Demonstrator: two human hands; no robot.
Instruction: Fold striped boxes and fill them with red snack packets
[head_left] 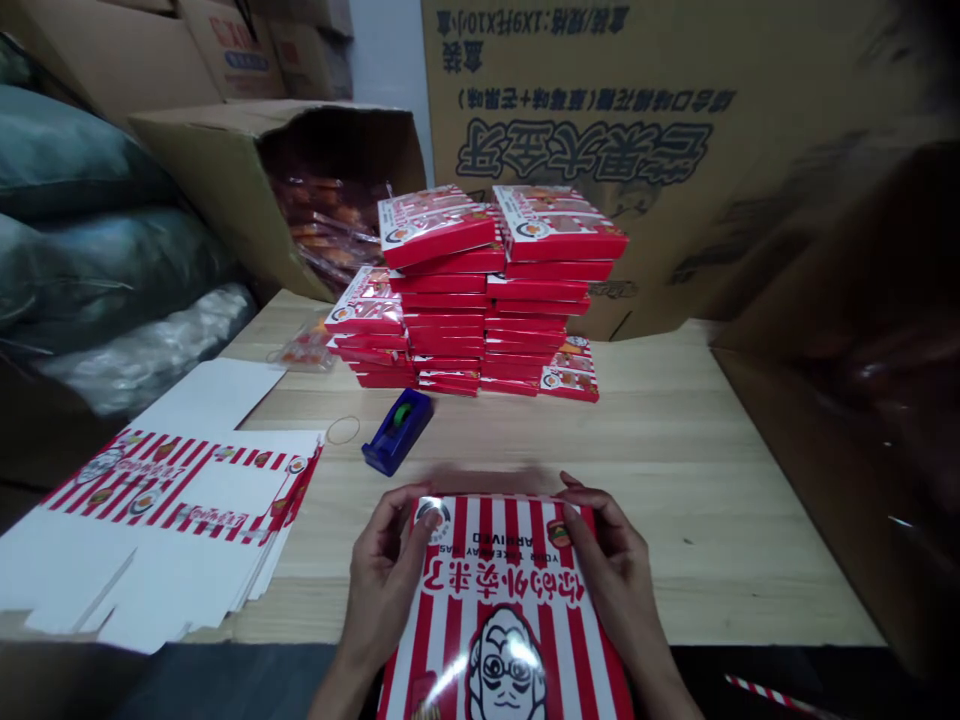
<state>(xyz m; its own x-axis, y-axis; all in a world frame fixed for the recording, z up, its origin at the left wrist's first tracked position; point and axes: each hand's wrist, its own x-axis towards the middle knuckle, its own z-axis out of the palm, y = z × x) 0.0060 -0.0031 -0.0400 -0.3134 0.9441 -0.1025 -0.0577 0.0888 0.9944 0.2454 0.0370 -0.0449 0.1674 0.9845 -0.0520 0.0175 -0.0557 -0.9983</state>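
Note:
Between my hands is a red-and-white striped cardboard box (491,590), printed with a cartoon face and lettering that reads upside down from here. It overhangs the table's front edge, and its lower end runs out of the picture. My left hand (390,565) grips the far left corner, thumb on the printed face. At the far right corner my right hand (611,560) holds the box the same way, thumb on top. The fingers under the box are partly hidden. A blue tape dispenser (397,432) with a green core stands beyond my left hand.
Stacks of red boxes (450,320) stand at the table's back. Flat printed box blanks (172,490) lie at left, near a rubber band (343,430). Behind them, an open carton (217,150) holds wrapped packets (330,225). Large cardboard (675,250) borders the back and right.

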